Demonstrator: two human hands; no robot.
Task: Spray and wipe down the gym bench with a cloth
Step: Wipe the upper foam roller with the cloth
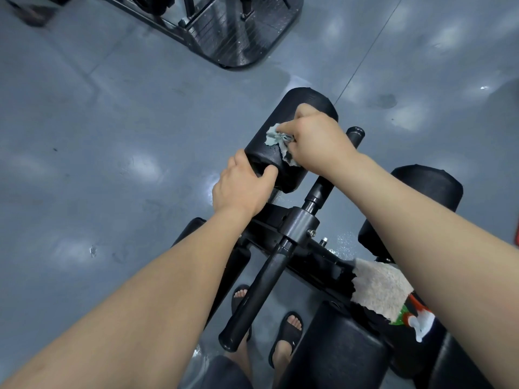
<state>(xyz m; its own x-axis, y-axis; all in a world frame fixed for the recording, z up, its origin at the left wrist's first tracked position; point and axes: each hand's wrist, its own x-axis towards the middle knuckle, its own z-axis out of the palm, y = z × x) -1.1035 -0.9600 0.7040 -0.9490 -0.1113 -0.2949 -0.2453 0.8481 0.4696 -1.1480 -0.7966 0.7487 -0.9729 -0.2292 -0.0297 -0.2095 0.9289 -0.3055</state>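
Fingers (287, 126) of right hand (317, 140) press cloth (273, 135) on pad (304, 102) beside black post (323, 190).

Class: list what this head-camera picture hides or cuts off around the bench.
Head view:
1. Spray bottle: mostly behind the right forearm and beige rag.
2. Wiping cloth: largely under the right hand.
3. Bench pads: cut off by the bottom edge.
4. Black machine: cut off by the top edge.
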